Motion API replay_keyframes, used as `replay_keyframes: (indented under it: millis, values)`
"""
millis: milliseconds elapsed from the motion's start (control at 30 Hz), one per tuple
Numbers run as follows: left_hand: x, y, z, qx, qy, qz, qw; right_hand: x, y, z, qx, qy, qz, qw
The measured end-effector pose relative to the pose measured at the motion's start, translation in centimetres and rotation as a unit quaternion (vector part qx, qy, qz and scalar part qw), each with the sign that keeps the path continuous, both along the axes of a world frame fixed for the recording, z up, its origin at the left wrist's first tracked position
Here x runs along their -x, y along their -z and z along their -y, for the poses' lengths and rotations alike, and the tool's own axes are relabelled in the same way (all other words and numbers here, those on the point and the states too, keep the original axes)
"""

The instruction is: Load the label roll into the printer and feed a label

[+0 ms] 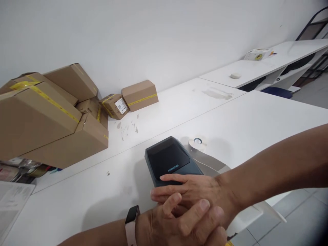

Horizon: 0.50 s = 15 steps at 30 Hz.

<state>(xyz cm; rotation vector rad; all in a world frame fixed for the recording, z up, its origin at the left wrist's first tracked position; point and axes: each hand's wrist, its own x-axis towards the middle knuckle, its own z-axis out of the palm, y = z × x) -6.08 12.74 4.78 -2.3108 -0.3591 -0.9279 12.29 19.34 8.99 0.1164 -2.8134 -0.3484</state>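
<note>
A dark blue-grey label printer with a glossy black lid stands on the white table. My right hand reaches in from the right across the printer's near end, fingers stretched to the left and one finger along its top edge. In front of it, my left hand, with a watch on the wrist, overlaps the right hand with curled fingers. Whatever lies between the left fingers is hidden. Behind the printer stands a roll of labels, its strip running toward the right forearm.
Cardboard boxes are piled at the left, with two smaller boxes by the wall. A white strip sticks out past the table edge under my right arm. Another table at the back right carries a white box.
</note>
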Motion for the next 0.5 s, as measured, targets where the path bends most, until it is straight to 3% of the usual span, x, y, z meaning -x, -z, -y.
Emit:
replay_keyframes:
  millis: [133, 300, 500]
  values:
    - [0.1, 0.2, -0.2, 0.053, -0.004, -0.002, 0.999, -0.1, 0.5, -0.2, 0.05, 0.013, -0.059, 0.997]
    - [0.6, -0.2, -0.9, 0.061, 0.072, -0.02, 0.995, 0.1, 2.4, 0.3, 0.124, 0.073, -0.138, 0.98]
    - [1.2, 0.4, -1.2, 0.14, 0.105, -0.045, 0.984, 0.8, 3.5, 0.9, 0.166, 0.198, -0.186, 0.948]
